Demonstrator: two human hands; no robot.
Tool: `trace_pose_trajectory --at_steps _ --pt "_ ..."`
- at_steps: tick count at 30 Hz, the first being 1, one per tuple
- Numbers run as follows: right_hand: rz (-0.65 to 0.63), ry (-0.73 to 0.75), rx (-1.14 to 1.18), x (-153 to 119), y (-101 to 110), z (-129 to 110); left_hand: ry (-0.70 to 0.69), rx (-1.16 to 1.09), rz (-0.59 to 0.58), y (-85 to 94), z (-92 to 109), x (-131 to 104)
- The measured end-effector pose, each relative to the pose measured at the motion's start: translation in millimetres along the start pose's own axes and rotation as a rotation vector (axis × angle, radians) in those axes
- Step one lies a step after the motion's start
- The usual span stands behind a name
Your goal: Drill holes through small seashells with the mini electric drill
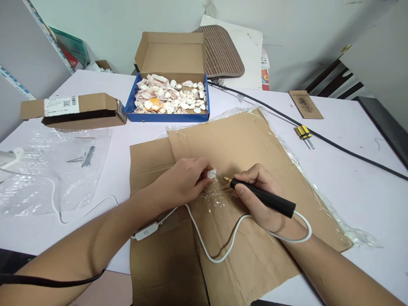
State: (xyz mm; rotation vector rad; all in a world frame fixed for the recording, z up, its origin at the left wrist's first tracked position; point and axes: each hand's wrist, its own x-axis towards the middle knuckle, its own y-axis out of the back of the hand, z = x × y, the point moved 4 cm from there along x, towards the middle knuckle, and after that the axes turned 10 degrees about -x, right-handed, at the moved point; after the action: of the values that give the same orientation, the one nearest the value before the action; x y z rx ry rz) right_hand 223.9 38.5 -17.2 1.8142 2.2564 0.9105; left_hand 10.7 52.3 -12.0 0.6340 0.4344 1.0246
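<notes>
White shell (211, 174), pinched in the left grip (188, 180) between thumb and fingers, over the cardboard (229, 131). We judge it light, stiff and brittle, perhaps slick, and best held by its rim, fingertips clear of the thin bit (219, 175). We see a small, pale, roughly rounded piece; its surface detail is too fine to tell. The right grip (262, 216) wraps a black pen drill (269, 199), whose bit points at the shell; we cannot tell whether they touch. Farther out, we find the white cord (216, 260), then the blue box (165, 118) of assorted shells (159, 91) on the counter (350, 170).
</notes>
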Motion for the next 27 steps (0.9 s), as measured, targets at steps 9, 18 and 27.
trace_pose_trajectory --at_steps 9,18,27 --pt "0.000 0.019 0.001 -1.0 -0.8 1.4 -0.016 0.003 0.009 -0.7 -0.3 0.1" --pt "-0.009 0.012 0.013 -1.3 -0.4 1.5 -0.023 0.005 0.011 -0.3 -0.4 0.2" --pt "-0.008 0.013 0.025 -1.3 -1.0 1.8 -0.035 0.014 0.013 -0.9 0.1 0.5"
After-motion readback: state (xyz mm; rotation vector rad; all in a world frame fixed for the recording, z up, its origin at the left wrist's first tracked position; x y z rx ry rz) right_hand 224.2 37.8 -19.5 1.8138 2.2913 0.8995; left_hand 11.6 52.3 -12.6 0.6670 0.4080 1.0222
